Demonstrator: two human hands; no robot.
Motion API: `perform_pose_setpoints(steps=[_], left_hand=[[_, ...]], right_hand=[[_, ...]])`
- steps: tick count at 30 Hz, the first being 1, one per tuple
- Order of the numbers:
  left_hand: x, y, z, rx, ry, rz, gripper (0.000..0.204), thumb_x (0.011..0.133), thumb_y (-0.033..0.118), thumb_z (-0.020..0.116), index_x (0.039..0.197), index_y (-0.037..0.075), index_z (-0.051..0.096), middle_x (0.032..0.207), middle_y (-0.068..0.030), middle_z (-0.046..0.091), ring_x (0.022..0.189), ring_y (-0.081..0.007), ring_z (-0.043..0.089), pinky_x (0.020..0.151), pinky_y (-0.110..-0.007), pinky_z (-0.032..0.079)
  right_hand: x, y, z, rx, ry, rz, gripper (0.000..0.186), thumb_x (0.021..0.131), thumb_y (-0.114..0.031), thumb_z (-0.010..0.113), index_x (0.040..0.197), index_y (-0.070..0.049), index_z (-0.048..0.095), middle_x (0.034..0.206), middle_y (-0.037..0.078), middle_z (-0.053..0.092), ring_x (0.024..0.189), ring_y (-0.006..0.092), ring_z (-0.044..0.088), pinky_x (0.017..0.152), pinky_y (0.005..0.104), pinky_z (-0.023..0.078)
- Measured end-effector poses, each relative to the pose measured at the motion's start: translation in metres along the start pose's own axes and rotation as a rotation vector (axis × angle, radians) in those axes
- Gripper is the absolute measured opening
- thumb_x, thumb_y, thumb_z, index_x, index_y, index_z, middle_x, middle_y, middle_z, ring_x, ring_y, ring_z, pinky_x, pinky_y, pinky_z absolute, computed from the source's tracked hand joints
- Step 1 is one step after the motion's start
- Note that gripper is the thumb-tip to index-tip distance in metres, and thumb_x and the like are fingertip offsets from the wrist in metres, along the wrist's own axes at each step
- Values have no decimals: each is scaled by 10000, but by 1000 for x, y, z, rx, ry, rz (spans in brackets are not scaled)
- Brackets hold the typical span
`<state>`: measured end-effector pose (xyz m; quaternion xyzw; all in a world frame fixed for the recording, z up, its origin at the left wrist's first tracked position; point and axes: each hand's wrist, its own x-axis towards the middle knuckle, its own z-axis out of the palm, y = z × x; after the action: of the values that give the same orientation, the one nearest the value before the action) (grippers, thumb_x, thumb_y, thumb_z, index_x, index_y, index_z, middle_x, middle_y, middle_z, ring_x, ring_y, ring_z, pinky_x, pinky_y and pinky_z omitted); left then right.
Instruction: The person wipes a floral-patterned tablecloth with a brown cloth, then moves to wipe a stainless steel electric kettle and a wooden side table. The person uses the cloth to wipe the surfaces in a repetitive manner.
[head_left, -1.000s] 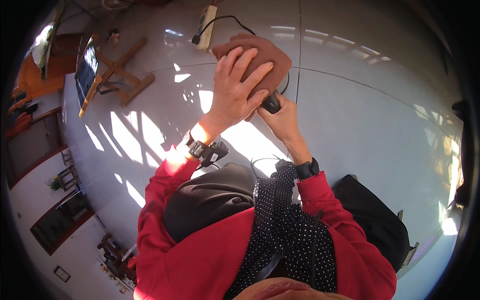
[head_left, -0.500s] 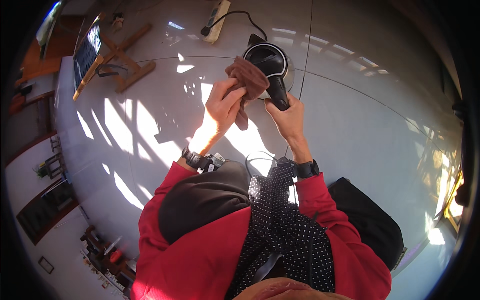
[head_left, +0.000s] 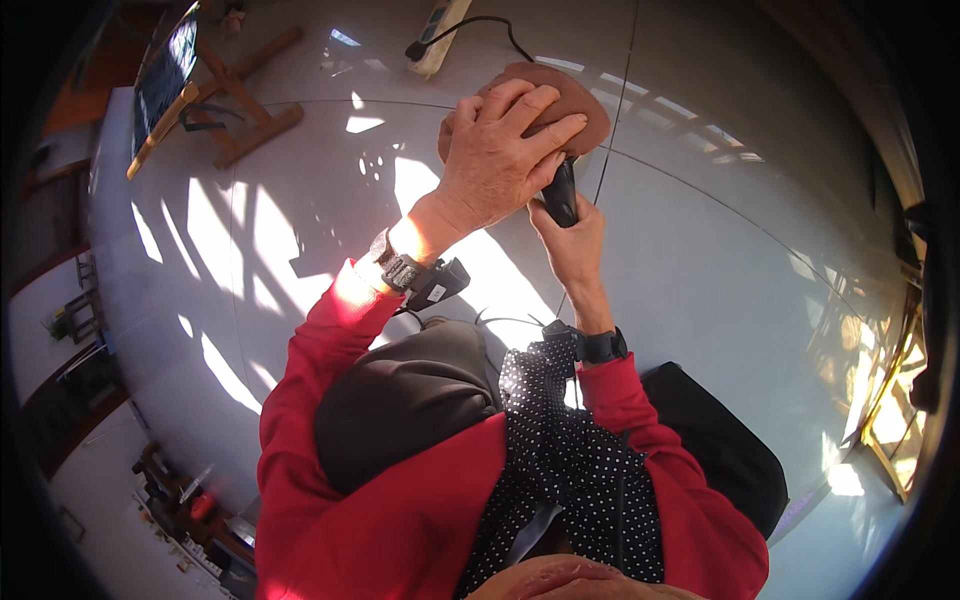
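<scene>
A brown cloth lies spread over the top of an electric kettle, hiding its lid and most of its body. My left hand presses on the cloth from above, its fingers bent across it and holding it there. Below the cloth's edge the kettle's black handle sticks out toward me. My right hand is closed around the end of that handle. The kettle stands on the grey tiled floor, and a black cord runs behind it.
A white power strip with a black plug lies beyond the kettle. At the far left stands a wooden folding chair. My dark-trousered knee and a black padded item are close below. Sunlight patches cross the floor.
My left hand has moved right and up, from holding the bunched cloth beside the kettle to pressing it spread over the lid. My right hand keeps hold of the handle.
</scene>
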<state>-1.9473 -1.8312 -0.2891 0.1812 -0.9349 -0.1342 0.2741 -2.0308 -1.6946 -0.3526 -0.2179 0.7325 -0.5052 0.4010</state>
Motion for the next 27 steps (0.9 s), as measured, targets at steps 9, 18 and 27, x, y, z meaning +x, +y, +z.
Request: perform_pose_setpoints(steps=[9, 18, 27], left_hand=[[-76, -14, 18, -328, 260, -402, 344, 872, -72, 615, 1202, 15, 658, 1229, -117, 555, 1036, -235, 630, 864, -312, 533], [-21, -35, 9, -248, 158, -209, 332, 956, 53, 522, 1267, 25, 636, 1201, -96, 574, 1028, -186, 602, 870, -295, 500], [-66, -22, 21, -614, 203, -662, 416, 931, 65, 566, 1341, -2, 569, 1192, -119, 524, 1102, -233, 553, 974, -324, 439]], right_hand=[[-2, 6, 5, 137, 31, -20, 244, 773, -178, 746, 887, 27, 679, 649, -37, 558, 618, 53, 489, 570, 246, 422], [-2, 9, 10, 133, 28, -21, 193, 803, -165, 747, 788, -10, 633, 623, -37, 550, 569, 44, 479, 521, 245, 386], [-5, 3, 11, 94, 43, -16, 191, 815, -166, 748, 795, -11, 640, 642, -28, 582, 566, 54, 503, 522, 237, 394]])
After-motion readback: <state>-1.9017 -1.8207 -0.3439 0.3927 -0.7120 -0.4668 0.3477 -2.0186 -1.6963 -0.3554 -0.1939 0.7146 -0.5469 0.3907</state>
